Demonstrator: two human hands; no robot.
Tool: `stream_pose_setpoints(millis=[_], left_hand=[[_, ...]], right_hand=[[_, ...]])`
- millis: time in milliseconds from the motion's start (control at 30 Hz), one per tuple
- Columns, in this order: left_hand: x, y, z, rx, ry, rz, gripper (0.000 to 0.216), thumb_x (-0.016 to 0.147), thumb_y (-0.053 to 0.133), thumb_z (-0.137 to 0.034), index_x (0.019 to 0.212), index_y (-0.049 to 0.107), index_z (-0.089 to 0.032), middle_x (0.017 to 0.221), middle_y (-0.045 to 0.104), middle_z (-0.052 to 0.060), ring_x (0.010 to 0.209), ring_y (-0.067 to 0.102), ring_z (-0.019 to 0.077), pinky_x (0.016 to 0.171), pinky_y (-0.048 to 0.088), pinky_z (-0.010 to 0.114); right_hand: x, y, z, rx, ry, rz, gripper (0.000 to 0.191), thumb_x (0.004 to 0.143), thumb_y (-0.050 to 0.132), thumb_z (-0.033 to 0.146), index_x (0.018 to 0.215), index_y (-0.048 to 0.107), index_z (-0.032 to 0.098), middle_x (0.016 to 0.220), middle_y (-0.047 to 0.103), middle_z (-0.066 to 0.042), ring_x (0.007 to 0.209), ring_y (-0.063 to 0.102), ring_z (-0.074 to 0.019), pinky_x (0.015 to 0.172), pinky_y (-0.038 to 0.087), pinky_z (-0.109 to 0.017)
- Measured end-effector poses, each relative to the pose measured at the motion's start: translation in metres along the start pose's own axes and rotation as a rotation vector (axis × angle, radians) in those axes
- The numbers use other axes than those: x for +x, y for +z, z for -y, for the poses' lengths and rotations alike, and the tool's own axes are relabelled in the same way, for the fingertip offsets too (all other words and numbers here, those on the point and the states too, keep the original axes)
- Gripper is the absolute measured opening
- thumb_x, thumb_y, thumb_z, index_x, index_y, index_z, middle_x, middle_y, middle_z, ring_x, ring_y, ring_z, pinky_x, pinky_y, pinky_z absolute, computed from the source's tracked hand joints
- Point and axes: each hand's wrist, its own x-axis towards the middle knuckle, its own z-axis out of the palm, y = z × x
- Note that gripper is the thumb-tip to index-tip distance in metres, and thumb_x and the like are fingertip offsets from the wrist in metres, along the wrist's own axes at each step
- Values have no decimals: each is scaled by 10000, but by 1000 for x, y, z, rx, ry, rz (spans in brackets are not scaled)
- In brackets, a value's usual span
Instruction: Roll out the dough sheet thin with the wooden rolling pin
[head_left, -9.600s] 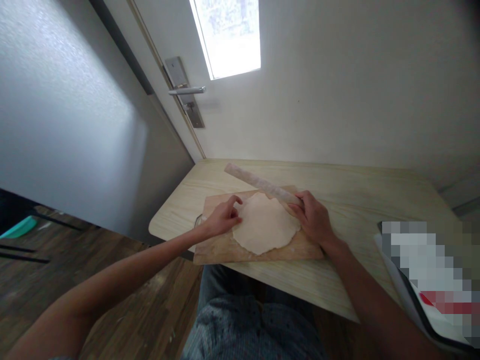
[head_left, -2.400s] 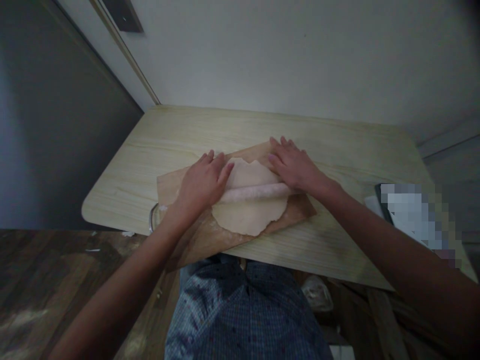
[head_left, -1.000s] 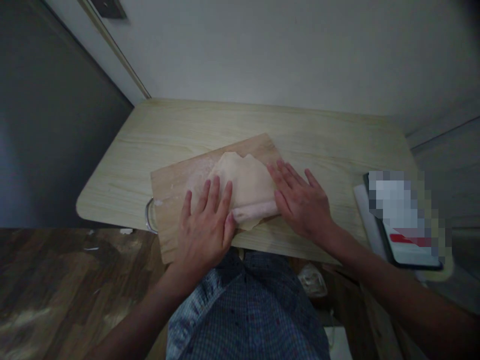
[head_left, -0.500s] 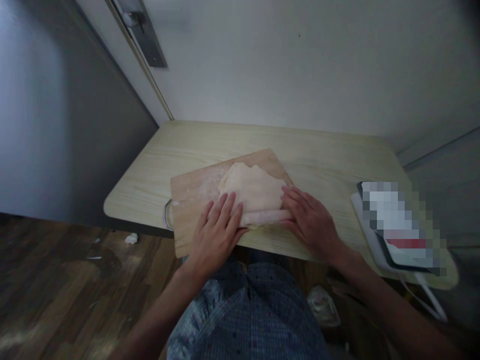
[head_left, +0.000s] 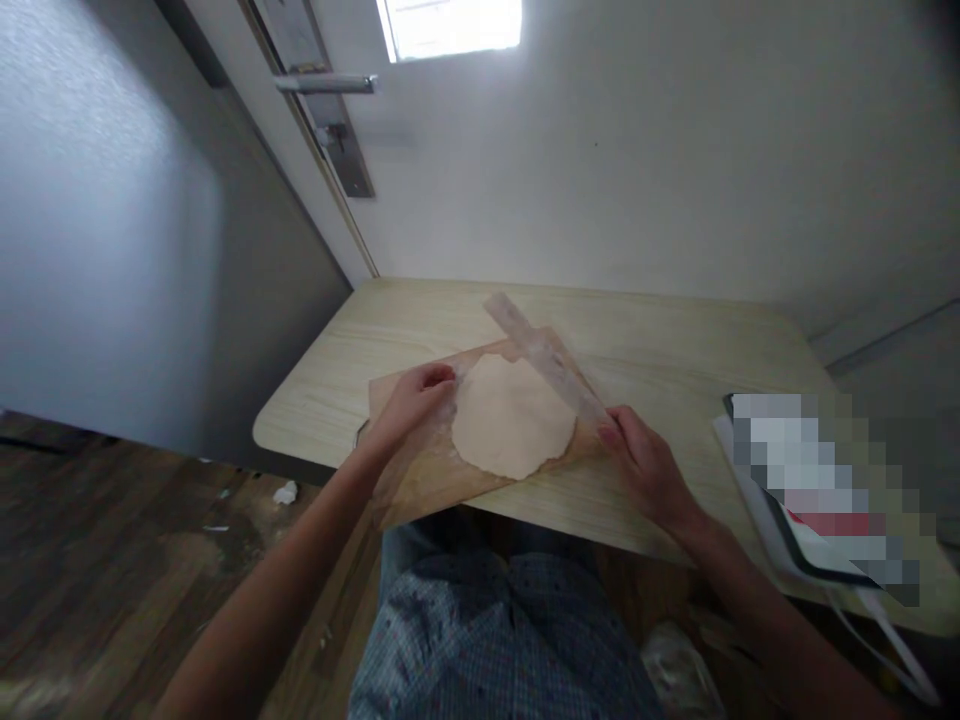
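A flat, rounded sheet of dough point(head_left: 514, 418) with an uneven rim lies on a wooden cutting board point(head_left: 420, 490) dusted with flour. My right hand point(head_left: 641, 455) is closed round the near end of a floury rolling pin point(head_left: 551, 362), which points away to the upper left across the dough's far right edge. At the dough's left edge, over the floured part of the board, is my left hand point(head_left: 420, 395). Its fingers are curled in, and whatever they may pinch is hidden.
The board rests on a pale wooden table point(head_left: 660, 350) against a white door with a metal handle point(head_left: 326, 83). A pixelated flat device point(head_left: 817, 500) with a white cable lies on the right. Scraps of white litter point(head_left: 286, 492) dot the floor at left.
Both hands had been on the rolling pin across the dough's near edge. The right hand has swung it up, turned diagonally; the left hand has let go and moved up left. The view has tilted upward.
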Motion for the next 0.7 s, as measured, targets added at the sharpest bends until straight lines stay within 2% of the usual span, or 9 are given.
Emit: stream_pose_setpoints(millis=[133, 300, 400, 467, 600, 700], left_hand=[[19, 11, -6, -162, -116, 88, 305, 657, 593, -187, 948, 587, -97, 885, 623, 74, 679, 562, 118, 654, 455, 260], [29, 8, -10, -192, -208, 195, 151, 659, 606, -169, 790, 633, -98, 614, 552, -1, 504, 454, 62, 510, 366, 200], [32, 6, -11, -153, -199, 260, 78, 643, 633, -189, 649, 626, -112, 547, 518, -20, 461, 411, 50, 462, 316, 185], [31, 7, -13, -84, -180, 329, 139, 630, 660, -225, 561, 589, -127, 511, 497, -29, 447, 408, 53, 446, 306, 183], [24, 13, -18, -59, -154, 477, 94, 631, 655, -215, 614, 599, -141, 519, 515, -30, 451, 446, 70, 443, 332, 189], [21, 18, -20, -117, -130, 408, 79, 638, 643, -180, 634, 573, -142, 501, 494, -42, 435, 426, 58, 430, 311, 179]], right_hand=[[8, -3, 0, 30, 193, 2, 389, 851, 267, 557, 743, 441, 226, 576, 551, -3, 551, 541, -182, 542, 362, -287], [8, -4, 1, 99, 228, -24, 408, 830, 276, 584, 715, 445, 231, 552, 561, -1, 543, 546, -176, 547, 364, -283], [6, -4, 2, 129, 228, -33, 394, 834, 298, 575, 719, 450, 230, 552, 563, 3, 535, 541, -168, 540, 367, -277], [6, -4, 1, 144, 227, -44, 381, 842, 308, 561, 719, 452, 231, 552, 566, 4, 534, 540, -165, 545, 374, -276], [6, -3, -1, 178, 221, -52, 374, 848, 316, 551, 723, 460, 230, 557, 586, -1, 546, 554, -168, 556, 384, -277], [6, -3, -1, 184, 224, -56, 387, 846, 309, 558, 713, 459, 228, 564, 589, -5, 548, 557, -168, 557, 385, -278]])
